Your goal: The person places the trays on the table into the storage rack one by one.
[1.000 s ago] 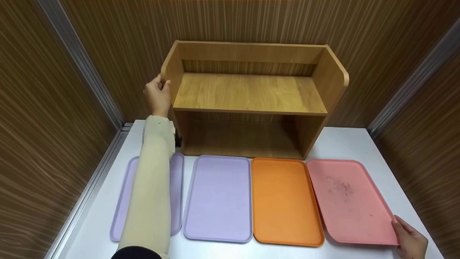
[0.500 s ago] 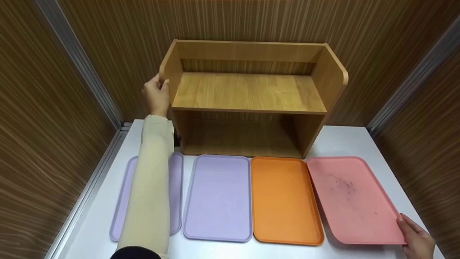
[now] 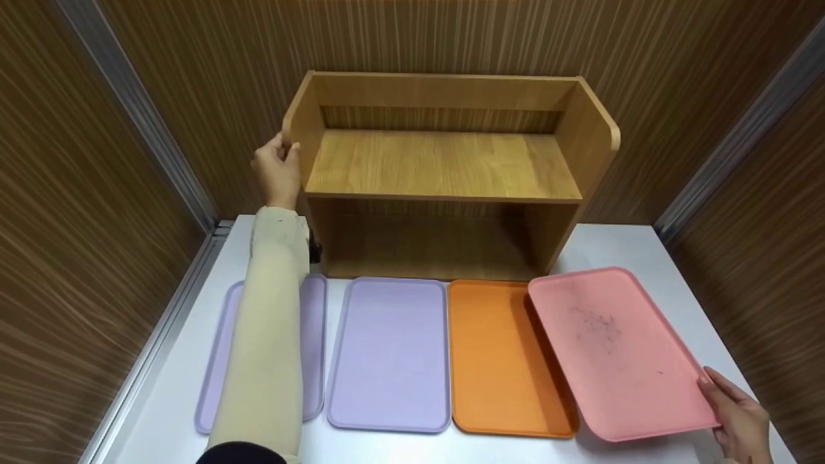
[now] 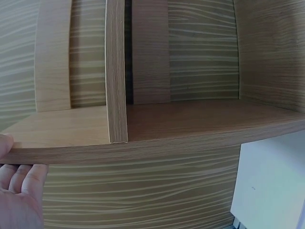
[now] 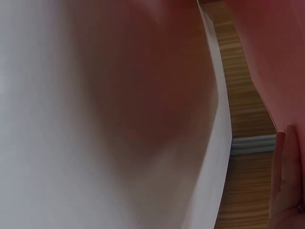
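Note:
My left hand (image 3: 278,173) grips the front edge of the left side panel of a two-tier wooden shelf (image 3: 445,198). In the left wrist view the thumb lies on one face of the panel and the fingers (image 4: 33,180) on the other. At the lower right, my right hand (image 3: 740,412) pinches the near right corner of a pink tray (image 3: 619,361) with dark scuffs. This tray is tilted, raised off the table, and its left edge overhangs the orange tray (image 3: 496,361). In the right wrist view the right fingers (image 5: 289,162) lie against the tray's underside.
A lilac tray (image 3: 390,354) lies left of the orange one. Another lilac tray (image 3: 314,348) is partly hidden under the left sleeve (image 3: 267,335). All rest on a white table (image 3: 615,248), enclosed by wood-patterned walls (image 3: 445,38) at the back and both sides.
The right hand has lifted the pink tray, first shifting it slightly right, then left and up over the orange tray's edge. The left hand keeps its grip on the shelf.

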Action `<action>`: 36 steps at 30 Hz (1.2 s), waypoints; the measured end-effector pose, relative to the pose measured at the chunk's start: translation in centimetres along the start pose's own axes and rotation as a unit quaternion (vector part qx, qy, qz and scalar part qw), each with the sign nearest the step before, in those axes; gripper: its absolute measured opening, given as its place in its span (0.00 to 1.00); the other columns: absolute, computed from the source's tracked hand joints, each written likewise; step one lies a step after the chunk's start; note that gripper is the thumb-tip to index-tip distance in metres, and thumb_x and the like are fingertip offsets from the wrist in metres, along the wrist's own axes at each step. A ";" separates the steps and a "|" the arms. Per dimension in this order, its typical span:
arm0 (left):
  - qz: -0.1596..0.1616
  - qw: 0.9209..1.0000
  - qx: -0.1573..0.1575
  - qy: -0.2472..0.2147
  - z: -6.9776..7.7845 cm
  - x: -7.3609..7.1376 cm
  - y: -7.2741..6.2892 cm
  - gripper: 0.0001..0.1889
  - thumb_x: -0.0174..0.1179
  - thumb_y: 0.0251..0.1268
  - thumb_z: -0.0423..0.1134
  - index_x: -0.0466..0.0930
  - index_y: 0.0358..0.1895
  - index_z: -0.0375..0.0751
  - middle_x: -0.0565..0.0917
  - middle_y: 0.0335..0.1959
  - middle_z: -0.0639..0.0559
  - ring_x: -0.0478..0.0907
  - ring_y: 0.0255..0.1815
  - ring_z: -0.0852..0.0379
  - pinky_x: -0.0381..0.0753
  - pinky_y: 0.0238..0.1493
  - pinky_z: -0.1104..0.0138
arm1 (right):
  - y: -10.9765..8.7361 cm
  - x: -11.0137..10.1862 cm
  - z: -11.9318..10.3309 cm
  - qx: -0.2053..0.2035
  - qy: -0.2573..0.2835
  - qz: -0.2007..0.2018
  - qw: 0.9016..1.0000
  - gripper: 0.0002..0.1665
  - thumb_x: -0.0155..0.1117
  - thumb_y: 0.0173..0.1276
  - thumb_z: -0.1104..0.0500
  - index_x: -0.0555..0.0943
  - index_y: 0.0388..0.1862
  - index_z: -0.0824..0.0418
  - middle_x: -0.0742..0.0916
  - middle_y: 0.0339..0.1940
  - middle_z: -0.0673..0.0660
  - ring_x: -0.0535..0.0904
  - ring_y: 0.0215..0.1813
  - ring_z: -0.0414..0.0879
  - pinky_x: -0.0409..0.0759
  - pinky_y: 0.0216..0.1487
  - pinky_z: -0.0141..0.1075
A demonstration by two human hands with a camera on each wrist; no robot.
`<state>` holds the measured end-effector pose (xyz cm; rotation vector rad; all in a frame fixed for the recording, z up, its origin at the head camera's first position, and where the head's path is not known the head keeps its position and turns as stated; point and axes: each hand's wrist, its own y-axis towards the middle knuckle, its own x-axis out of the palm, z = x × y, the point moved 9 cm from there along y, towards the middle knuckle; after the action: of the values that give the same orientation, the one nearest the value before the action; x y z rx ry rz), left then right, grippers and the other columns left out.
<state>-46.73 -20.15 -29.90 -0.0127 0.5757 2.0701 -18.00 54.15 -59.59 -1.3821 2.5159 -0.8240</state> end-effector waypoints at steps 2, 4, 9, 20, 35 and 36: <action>0.002 1.000 0.003 0.000 0.0 -0.1 0.0 0.14 0.56 0.66 0.31 0.80 0.52 0.33 0.83 0.48 0.43 0.78 0.46 0.59 0.77 0.47 0.70 | -0.2 0.9 -0.1 -0.012 0.005 -0.013 1.000 0.11 0.73 0.55 0.59 0.87 0.27 0.40 0.86 0.28 0.38 0.83 0.32 0.35 0.82 0.32 0.34; 0.000 1.000 0.009 -0.008 0.2 0.0 0.0 0.13 0.56 0.66 0.30 0.80 0.52 0.32 0.83 0.48 0.42 0.79 0.46 0.58 0.77 0.46 0.70 | -0.4 1.8 -0.2 -0.023 0.014 -0.025 0.999 0.11 0.71 0.56 0.61 0.87 0.28 0.41 0.86 0.28 0.40 0.83 0.32 0.36 0.82 0.32 0.34; 0.001 1.000 0.014 -0.026 0.3 0.0 -0.1 0.13 0.56 0.65 0.29 0.80 0.51 0.31 0.83 0.47 0.41 0.79 0.47 0.57 0.77 0.47 0.70 | -1.1 3.5 -0.4 -0.029 0.013 -0.046 0.998 0.11 0.69 0.58 0.63 0.88 0.27 0.44 0.87 0.28 0.42 0.84 0.32 0.37 0.82 0.34 0.34; -0.006 1.000 -0.001 -0.005 0.1 0.1 0.1 0.15 0.56 0.65 0.31 0.79 0.54 0.33 0.83 0.49 0.42 0.79 0.48 0.57 0.78 0.48 0.68 | -2.7 6.8 -0.4 -0.013 -0.035 -0.051 0.998 0.11 0.72 0.57 0.60 0.87 0.25 0.41 0.87 0.27 0.40 0.83 0.33 0.36 0.82 0.35 0.33; -0.009 1.000 -0.010 0.003 0.1 0.1 -0.2 0.14 0.56 0.67 0.33 0.80 0.54 0.36 0.83 0.49 0.44 0.79 0.46 0.59 0.77 0.47 0.69 | -4.6 14.3 -1.9 -0.101 -0.035 -0.134 0.985 0.16 0.62 0.64 0.66 0.88 0.29 0.45 0.88 0.31 0.44 0.83 0.35 0.36 0.81 0.34 0.29; -0.009 1.000 -0.009 0.011 0.1 0.0 -0.2 0.14 0.56 0.67 0.33 0.80 0.53 0.36 0.84 0.48 0.45 0.78 0.45 0.60 0.77 0.45 0.70 | -4.7 14.8 -1.9 -0.102 -0.045 -0.135 0.985 0.16 0.63 0.64 0.66 0.87 0.28 0.44 0.88 0.31 0.44 0.83 0.35 0.36 0.81 0.33 0.29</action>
<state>-46.59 -20.02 -29.91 -0.0501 0.5688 2.0600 -23.58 40.77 -53.62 -1.8118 2.4339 -0.5390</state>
